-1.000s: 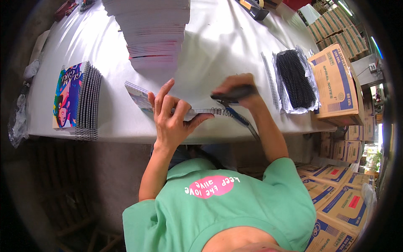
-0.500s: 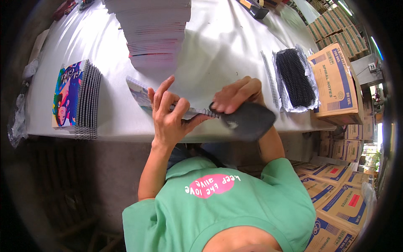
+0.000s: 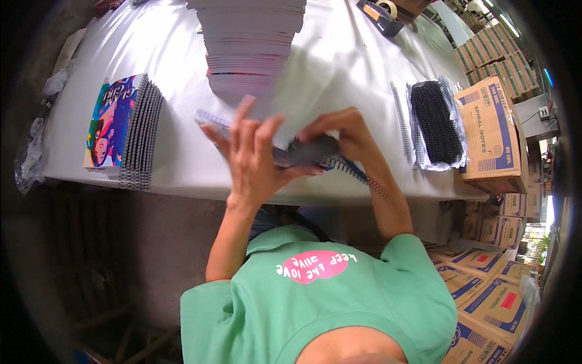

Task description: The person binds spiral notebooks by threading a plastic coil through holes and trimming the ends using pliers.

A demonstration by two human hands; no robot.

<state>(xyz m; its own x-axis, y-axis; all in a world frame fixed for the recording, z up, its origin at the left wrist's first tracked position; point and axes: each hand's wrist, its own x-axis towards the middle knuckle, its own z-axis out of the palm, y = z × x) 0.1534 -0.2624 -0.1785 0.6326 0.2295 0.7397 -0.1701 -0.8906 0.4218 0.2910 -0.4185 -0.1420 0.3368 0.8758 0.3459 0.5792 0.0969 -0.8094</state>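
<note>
My left hand (image 3: 245, 148) is closed around a thin notebook (image 3: 213, 120), its pages edge-on and mostly hidden behind the fingers. A dark spiral coil (image 3: 379, 189) trails from the notebook's right end across my right forearm. My right hand (image 3: 339, 128) grips a dark, rounded, flat pad (image 3: 318, 148), blurred by motion, which lies over the notebook's edge beside the coil. What kind of pad it is I cannot tell. A strip of blue (image 3: 351, 168) shows beneath it.
Colourful spiral notebooks (image 3: 115, 130) are stacked at the left. A tall paper stack (image 3: 245, 45) stands at the back. Black coils (image 3: 435, 121) lie in plastic wrap at the right, near a carton (image 3: 488, 136). A tape dispenser (image 3: 382, 18) sits far back; more cartons (image 3: 485, 291) are beside me.
My right hand has moved left with the dark pad, which now lies at the notebook's edge. The coil now trails visibly over my right forearm. The whole view has shifted slightly.
</note>
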